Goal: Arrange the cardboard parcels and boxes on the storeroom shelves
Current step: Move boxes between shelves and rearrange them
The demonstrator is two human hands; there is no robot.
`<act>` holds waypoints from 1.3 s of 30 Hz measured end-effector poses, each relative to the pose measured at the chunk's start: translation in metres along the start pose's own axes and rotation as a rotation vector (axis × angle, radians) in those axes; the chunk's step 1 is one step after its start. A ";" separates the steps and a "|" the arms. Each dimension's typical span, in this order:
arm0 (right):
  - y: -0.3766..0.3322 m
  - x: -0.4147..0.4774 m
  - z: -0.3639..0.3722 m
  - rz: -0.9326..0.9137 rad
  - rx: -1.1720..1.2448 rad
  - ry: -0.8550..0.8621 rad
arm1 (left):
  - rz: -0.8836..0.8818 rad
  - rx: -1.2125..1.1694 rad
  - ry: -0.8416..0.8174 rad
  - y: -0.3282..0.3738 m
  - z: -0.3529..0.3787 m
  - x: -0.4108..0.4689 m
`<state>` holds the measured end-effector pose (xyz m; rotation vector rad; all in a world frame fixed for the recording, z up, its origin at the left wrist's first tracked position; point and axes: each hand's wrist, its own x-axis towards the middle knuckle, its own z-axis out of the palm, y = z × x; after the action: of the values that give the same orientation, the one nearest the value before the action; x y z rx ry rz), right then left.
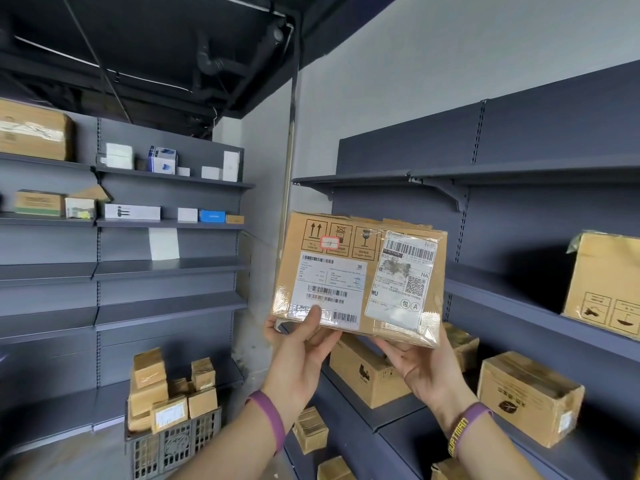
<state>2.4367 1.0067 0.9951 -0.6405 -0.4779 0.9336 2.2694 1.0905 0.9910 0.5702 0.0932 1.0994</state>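
Note:
I hold a flat cardboard parcel point(360, 275) up in front of me, its face with two white shipping labels and a small red-edged sticker turned toward me. My left hand point(301, 351) grips its lower left edge, thumb pressed on the label. My right hand point(419, 365) supports the lower right corner from beneath, fingers hidden behind the parcel. Dark blue shelves point(519, 174) stand on the right. More cardboard boxes point(530, 396) sit on the lower right shelves.
A grey crate point(173, 445) on the floor holds several small taped boxes. A tall box point(606, 282) stands on the right middle shelf. The left shelving point(166, 265) carries white and blue cartons up high, and a large box point(34, 129) at top left.

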 end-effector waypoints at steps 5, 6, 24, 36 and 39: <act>-0.001 -0.002 0.000 -0.008 0.004 0.004 | 0.001 0.016 -0.019 -0.002 0.000 0.004; -0.002 -0.002 0.000 -0.007 0.004 0.003 | 0.002 0.020 -0.032 -0.001 -0.001 0.006; -0.025 0.038 -0.024 -0.185 0.036 0.124 | -0.126 0.023 -0.140 0.051 -0.044 0.097; -0.017 0.058 -0.025 -0.553 0.043 0.330 | -0.358 0.044 -0.228 0.032 -0.018 0.162; -0.015 0.053 -0.022 -0.635 0.018 0.420 | -0.385 0.020 -0.372 0.020 -0.010 0.160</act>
<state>2.4873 1.0387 0.9950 -0.5956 -0.2649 0.1909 2.3241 1.2391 1.0251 0.7312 -0.1070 0.6084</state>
